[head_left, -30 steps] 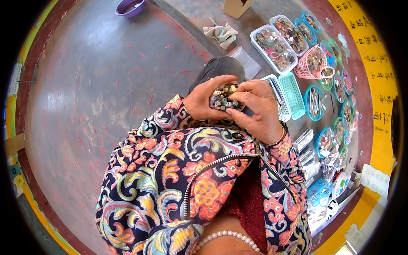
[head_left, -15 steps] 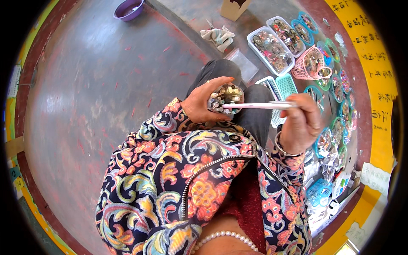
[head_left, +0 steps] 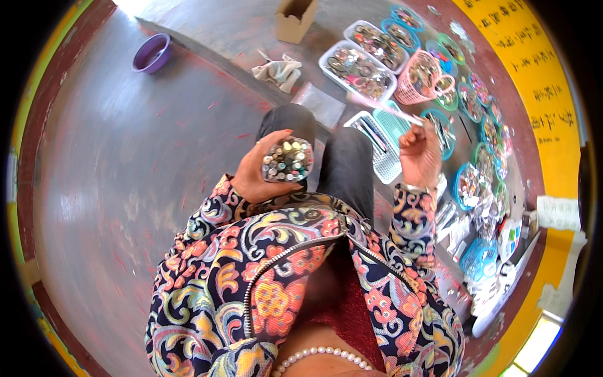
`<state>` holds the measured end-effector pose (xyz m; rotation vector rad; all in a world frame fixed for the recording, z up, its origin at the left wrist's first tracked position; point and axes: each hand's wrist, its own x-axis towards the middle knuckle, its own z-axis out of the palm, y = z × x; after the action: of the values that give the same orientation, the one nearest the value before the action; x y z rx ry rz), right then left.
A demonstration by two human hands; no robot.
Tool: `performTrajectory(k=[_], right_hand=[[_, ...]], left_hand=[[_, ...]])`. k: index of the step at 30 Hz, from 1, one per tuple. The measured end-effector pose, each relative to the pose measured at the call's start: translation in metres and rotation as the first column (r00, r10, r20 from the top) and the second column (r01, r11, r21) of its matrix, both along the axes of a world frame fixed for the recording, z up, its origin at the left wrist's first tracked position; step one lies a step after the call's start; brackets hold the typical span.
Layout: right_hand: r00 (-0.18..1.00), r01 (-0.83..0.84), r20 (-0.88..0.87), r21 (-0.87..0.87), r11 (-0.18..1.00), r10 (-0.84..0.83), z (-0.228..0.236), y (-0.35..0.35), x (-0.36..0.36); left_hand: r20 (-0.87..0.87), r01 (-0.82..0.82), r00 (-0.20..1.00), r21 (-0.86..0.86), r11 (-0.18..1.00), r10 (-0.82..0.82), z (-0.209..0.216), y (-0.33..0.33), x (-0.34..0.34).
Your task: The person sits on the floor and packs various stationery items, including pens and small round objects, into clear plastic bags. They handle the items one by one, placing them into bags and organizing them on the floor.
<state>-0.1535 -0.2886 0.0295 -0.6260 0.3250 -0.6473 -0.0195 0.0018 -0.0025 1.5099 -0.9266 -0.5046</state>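
Note:
My left hand is wrapped round a clear cup packed with several pens, held upright just in front of my jacket above my knees. Pen ends in white, brown, black and teal point up at me. My right hand is raised to the right and pinches one end of a slim white and pink pen, blurred by motion. Beneath that pen lie a mint-green basket and a white basket, the white one with a few dark pens in it.
Plastic tubs of small goods, a pink handled basket and several round baskets line the right side. A clear plastic bag, a cloth, a cardboard box and a purple basin are farther off.
My right hand has drawn the pen away from the cup, out over the baskets. The whole view has turned slightly, and the cup stays in my left hand.

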Motion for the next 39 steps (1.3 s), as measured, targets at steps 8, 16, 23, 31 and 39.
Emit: performTrajectory(k=[8,16,23,31,39], right_hand=[[0.799,0.244,-0.576,0.046,0.969,-0.174,-0.186,-0.071,-0.060],[0.665,0.346,-0.739,0.179,0.921,-0.106,-0.269,-0.089,-0.080],[0.784,0.277,-0.620,0.381,0.882,0.022,-0.268,-0.106,-0.060],[0.867,-0.092,-0.499,-0.146,0.985,0.008,-0.121,-0.028,0.012],[0.910,-0.409,-0.383,-0.888,0.208,0.158,0.022,0.087,0.036]], left_hand=[[-0.120,0.023,0.992,-0.084,0.996,-0.033,-0.003,-0.003,-0.004],[-0.178,0.062,0.981,-0.121,0.991,-0.083,0.002,-0.007,-0.005],[-0.172,0.060,0.982,-0.113,0.992,-0.079,0.002,-0.007,-0.005],[-0.085,-0.001,0.996,0.006,1.000,0.001,0.002,-0.001,-0.004],[-0.093,0.014,0.996,-0.029,0.999,-0.016,-0.006,0.003,-0.001]])
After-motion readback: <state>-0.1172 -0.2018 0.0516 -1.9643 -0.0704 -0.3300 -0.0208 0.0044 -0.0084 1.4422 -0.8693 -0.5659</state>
